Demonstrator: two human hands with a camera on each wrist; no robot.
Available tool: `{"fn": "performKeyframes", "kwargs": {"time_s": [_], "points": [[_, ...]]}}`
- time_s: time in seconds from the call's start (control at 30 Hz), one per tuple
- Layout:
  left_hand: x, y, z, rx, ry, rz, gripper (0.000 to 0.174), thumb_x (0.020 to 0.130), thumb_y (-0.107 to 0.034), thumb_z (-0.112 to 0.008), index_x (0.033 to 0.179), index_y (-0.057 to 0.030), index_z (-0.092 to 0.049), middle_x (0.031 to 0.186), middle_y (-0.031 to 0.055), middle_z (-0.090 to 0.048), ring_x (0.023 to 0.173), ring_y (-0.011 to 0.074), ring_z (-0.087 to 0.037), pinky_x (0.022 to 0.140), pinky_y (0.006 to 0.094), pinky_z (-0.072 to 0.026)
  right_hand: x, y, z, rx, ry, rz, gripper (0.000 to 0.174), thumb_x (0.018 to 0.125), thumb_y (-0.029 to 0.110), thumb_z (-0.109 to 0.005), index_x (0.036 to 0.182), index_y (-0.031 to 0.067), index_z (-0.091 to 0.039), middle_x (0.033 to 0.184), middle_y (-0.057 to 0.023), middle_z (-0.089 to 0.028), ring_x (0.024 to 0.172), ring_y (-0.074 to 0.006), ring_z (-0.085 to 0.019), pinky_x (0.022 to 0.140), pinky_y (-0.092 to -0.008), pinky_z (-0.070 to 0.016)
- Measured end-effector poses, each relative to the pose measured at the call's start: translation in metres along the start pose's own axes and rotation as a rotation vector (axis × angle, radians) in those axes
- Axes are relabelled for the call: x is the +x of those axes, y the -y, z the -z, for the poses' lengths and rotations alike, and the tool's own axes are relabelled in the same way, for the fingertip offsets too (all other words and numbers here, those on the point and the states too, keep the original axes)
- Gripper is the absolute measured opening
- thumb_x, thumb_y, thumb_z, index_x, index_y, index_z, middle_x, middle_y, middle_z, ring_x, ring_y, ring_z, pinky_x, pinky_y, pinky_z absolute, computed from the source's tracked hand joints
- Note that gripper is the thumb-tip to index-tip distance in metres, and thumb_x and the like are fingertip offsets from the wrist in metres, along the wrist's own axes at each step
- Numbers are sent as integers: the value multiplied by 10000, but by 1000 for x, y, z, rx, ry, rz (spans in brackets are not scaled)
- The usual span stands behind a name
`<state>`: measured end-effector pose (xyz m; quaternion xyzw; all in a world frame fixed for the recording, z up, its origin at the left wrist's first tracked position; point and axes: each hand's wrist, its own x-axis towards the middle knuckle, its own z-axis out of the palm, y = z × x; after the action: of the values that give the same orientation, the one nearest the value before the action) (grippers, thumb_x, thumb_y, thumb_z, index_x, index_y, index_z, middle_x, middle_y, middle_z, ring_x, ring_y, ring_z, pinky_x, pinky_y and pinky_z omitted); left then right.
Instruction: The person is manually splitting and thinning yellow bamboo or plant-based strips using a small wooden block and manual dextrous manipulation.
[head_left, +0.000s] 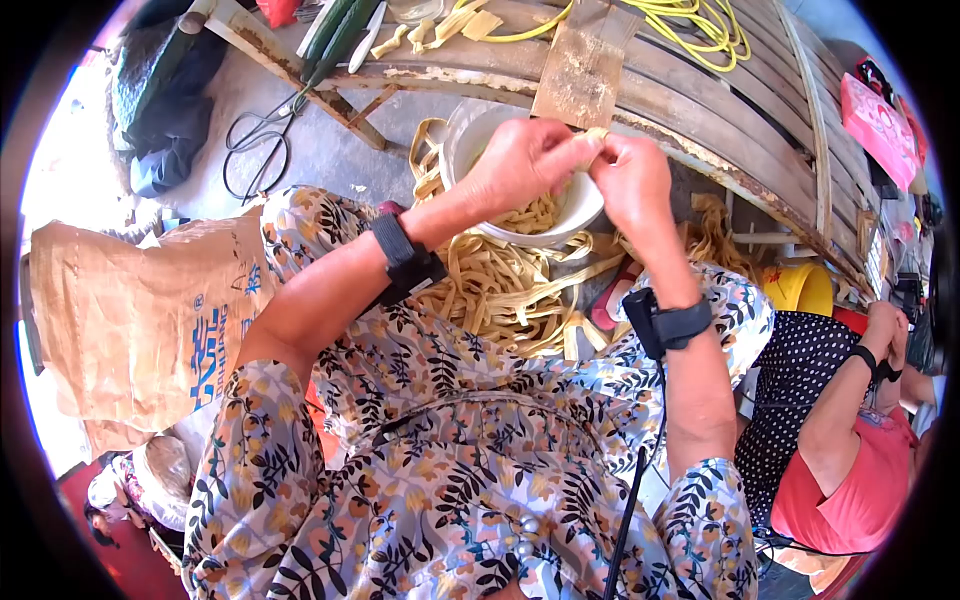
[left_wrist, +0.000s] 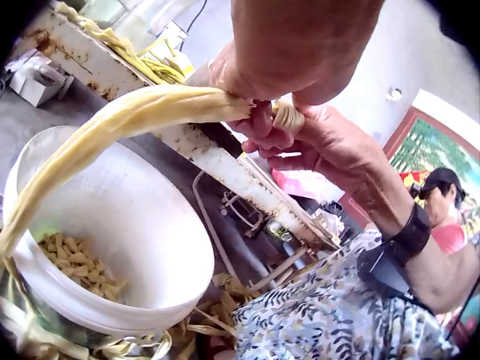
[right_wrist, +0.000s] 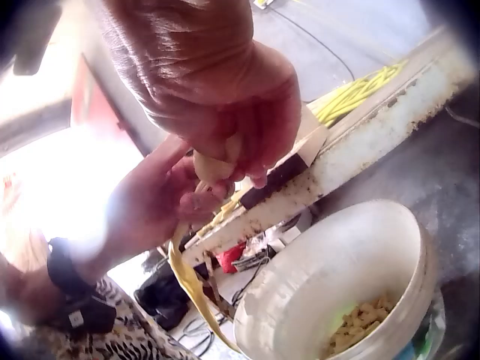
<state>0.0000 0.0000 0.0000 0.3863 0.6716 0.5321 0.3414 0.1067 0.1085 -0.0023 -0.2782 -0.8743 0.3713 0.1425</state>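
Observation:
My left hand [head_left: 525,165] and right hand [head_left: 637,185] meet over a white bucket [left_wrist: 150,232], fingertips close together. Both pinch one long, soft, pale yellow strip [left_wrist: 127,112] that looks like tofu skin. In the left wrist view a small coil of it shows between the fingers of the right hand [left_wrist: 337,142]. Its long tail leaves the left hand [right_wrist: 146,195] and hangs down past the bucket's rim. Short knotted pieces [left_wrist: 79,262] lie at the bottom of the bucket. A heap of loose strips [head_left: 500,290] lies around its base.
A rusty-edged slatted bench [head_left: 700,110] stands just beyond the bucket, bearing a wooden board [head_left: 580,75] and yellow cord [head_left: 690,20]. Scissors [head_left: 265,135] hang at the left. A brown paper sack [head_left: 140,330] is at far left; another person [head_left: 850,470] sits at right.

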Motion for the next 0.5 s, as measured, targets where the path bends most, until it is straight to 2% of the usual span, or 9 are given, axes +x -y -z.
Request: {"fn": "performKeyframes", "kwargs": {"time_s": [0.03,0.07,0.1,0.17,0.2,0.3,0.37,0.43,0.5], "points": [[-1,6,-4,174,-59,-68,388,810,-340,-555,758,40,-611,567,148,-568,502,229,-541,498,342,-435,-5,8,-2,-115,-65,21,145,703,223,-605,784,111,-650,604,-138,-576,580,-330,-573,555,-390,-455],[0,14,-8,209,-117,-166,385,808,-321,-549,739,54,-597,543,157,-543,508,202,-541,500,343,-429,-9,11,-4,-183,-58,-4,103,705,173,-604,754,89,-639,698,-109,-605,651,-296,-576,591,-364,-460],[11,10,-21,185,-134,-221,369,827,-304,-532,774,56,-594,565,123,-555,504,164,-530,480,310,-421,-5,8,14,-242,-130,145,90,707,152,-602,746,79,-637,741,-99,-610,687,-285,-574,608,-355,-460],[10,13,-6,321,-135,-261,342,865,-270,-499,844,58,-589,608,56,-579,495,87,-507,441,246,-403,-3,9,-1,-163,-291,429,64,711,112,-599,730,60,-632,825,-80,-620,759,-261,-569,640,-337,-461],[4,14,-8,79,-108,-42,295,864,-248,-490,843,30,-585,603,26,-551,477,64,-454,419,221,-353,-8,13,0,-209,-267,461,47,715,56,-589,714,27,-625,959,-70,-608,849,-238,-555,682,-306,-460],[5,8,-4,-626,-21,343,257,864,-251,-485,857,-11,-578,592,-16,-472,451,39,-358,398,195,-271,-2,15,5,10,-355,576,57,717,50,-599,720,0,-625,975,-74,-608,834,-214,-558,724,-289,-457],[0,-7,1,-789,85,383,263,860,-288,-518,865,-31,-569,604,-41,-408,464,20,-284,415,173,-224,-2,13,15,518,-283,215,96,713,13,-617,796,-27,-646,1051,-69,-589,912,-129,-538,802,-256,-435],[1,-16,2,-860,217,350,296,856,-310,-534,871,-17,-570,614,-47,-408,475,18,-283,428,169,-230,12,1,29,990,-323,7,112,736,5,-610,833,-34,-651,1066,-88,-581,910,-128,-550,777,-254,-456],[1,-13,2,-752,243,283,301,871,-296,-520,874,-1,-580,621,-57,-409,491,17,-277,445,168,-227,11,-3,31,1095,-321,-101,136,765,26,-606,885,-25,-644,1066,-96,-577,876,-124,-559,758,-257,-477]]}}
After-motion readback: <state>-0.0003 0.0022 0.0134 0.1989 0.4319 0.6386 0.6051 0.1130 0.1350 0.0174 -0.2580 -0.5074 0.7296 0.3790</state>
